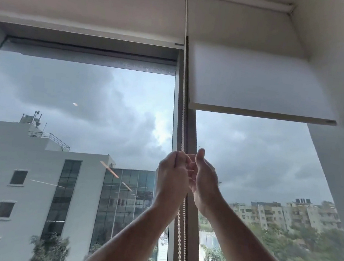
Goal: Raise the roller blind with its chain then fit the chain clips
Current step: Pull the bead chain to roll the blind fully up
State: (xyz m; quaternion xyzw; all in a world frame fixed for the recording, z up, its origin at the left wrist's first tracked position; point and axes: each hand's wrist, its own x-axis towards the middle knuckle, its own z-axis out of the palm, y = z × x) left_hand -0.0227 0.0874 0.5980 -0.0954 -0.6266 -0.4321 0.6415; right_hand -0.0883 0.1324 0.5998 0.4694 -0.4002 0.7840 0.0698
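Observation:
A white beaded chain (183, 123) runs down the grey window mullion (191, 229) between two panes and hangs on below my hands as two strands (180, 238). My left hand (172, 173) is closed around the chain at about mid-height. My right hand (203, 178) is raised beside it, thumb up and fingers curled toward the chain; whether it grips the chain is hidden by the left hand. The white roller blind (257, 84) over the right pane hangs partly raised, its bottom bar (263, 114) near the top of the glass. No chain clips are visible.
A second white blind (89, 5) over the left pane is rolled high, with a grey screen edge (89, 57) below it. A white wall (339, 160) borders the right pane. Outside are buildings, trees and dark cloud.

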